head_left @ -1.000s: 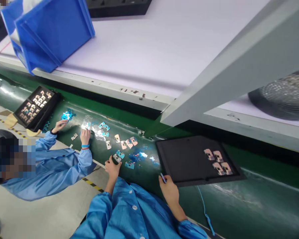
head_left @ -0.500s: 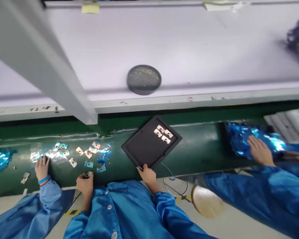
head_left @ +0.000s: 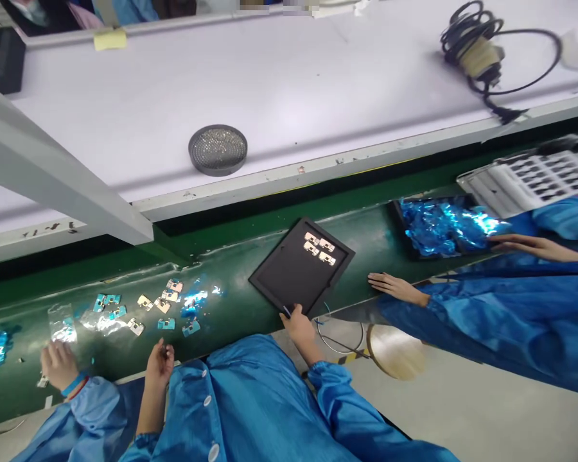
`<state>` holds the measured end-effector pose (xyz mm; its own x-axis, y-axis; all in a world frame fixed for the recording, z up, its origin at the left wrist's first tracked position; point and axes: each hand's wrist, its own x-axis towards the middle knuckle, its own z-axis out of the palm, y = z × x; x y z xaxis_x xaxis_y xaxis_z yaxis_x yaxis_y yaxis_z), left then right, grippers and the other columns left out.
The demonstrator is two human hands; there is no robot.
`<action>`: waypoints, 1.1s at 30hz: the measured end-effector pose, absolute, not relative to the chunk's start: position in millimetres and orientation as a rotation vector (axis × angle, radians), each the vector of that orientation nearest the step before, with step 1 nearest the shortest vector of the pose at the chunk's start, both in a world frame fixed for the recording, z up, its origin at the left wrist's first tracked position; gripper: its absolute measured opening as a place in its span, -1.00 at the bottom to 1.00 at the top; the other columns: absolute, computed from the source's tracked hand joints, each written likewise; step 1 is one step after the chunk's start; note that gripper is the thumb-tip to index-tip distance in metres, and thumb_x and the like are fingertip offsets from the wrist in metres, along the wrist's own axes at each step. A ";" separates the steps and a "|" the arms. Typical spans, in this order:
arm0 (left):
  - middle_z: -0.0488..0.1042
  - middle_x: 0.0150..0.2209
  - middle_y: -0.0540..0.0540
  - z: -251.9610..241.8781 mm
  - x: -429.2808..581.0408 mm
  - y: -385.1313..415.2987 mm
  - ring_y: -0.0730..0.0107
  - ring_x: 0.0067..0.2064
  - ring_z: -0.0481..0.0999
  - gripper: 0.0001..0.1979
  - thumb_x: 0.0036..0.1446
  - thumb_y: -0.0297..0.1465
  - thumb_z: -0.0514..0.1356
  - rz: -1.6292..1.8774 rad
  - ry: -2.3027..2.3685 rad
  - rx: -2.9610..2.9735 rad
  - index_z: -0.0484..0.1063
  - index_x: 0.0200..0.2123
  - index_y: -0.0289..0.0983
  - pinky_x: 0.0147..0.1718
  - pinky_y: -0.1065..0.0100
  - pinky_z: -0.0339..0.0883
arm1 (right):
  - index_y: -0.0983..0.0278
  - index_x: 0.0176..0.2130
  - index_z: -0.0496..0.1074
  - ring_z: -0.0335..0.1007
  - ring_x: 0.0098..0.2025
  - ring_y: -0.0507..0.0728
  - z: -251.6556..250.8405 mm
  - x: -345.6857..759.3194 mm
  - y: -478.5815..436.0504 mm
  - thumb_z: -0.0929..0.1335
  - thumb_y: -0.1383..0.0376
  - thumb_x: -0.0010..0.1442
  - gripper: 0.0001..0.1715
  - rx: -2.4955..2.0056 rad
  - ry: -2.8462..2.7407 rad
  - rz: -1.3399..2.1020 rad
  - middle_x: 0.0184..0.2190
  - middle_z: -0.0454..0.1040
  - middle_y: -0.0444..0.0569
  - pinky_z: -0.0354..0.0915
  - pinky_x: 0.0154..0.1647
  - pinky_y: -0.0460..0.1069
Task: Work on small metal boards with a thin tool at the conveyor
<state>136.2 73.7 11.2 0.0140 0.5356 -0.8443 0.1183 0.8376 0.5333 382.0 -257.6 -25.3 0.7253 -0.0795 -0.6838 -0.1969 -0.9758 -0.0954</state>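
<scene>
My left hand (head_left: 160,360) hovers at the near edge of the green belt (head_left: 231,308), fingers curled close together; what they hold is too small to name. Just beyond it lie several small copper and blue-filmed parts (head_left: 164,304). My right hand (head_left: 299,323) pinches a thin dark tool (head_left: 286,312) and rests against the near corner of a black tray (head_left: 289,282). Several copper parts (head_left: 320,248) sit in the tray's far corner.
A co-worker's hand (head_left: 58,366) with a blue wristband is at the left by clear film (head_left: 62,324). Another person's hands (head_left: 395,287) reach in from the right near a tray of blue foil (head_left: 443,224). On the white shelf sit a mesh disc (head_left: 218,149) and a coiled cable (head_left: 476,45).
The view has swung to the right. My left hand has drawn back from the parts to the belt's near edge. My right hand stays at the tray's corner with the tool.
</scene>
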 end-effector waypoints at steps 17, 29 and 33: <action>0.68 -0.21 -0.14 134.4 176.5 6.3 0.13 -0.18 0.72 -0.61 0.00 -0.64 0.35 0.306 1.174 0.686 0.54 -0.07 -0.27 -0.42 0.45 0.60 | 0.34 -0.03 0.46 0.53 -0.29 0.05 -14.4 369.0 -185.0 0.32 0.05 0.43 -0.60 -1.674 0.207 0.886 -0.21 0.55 -0.04 0.51 -0.25 0.01; 0.57 -0.45 0.02 90.4 188.6 -9.5 0.41 -0.46 0.57 -0.79 -0.14 -0.57 0.30 -0.021 1.334 0.746 0.41 -0.38 -0.25 -0.46 0.40 0.52 | 0.25 0.16 0.38 0.42 0.12 0.23 -49.4 440.0 -357.5 0.38 0.16 0.38 -0.58 -2.071 0.643 0.391 0.18 0.39 0.09 0.43 0.12 0.23; 0.26 -0.63 0.13 37.5 239.4 -59.3 0.57 -0.67 0.21 -0.68 0.24 -0.29 0.26 -0.374 1.345 0.839 0.29 -0.51 -0.27 -0.68 0.48 0.19 | 0.28 0.12 0.41 0.45 0.09 0.22 -67.4 434.9 -371.9 0.39 0.17 0.37 -0.61 -2.131 0.594 0.512 0.13 0.43 0.07 0.44 0.09 0.22</action>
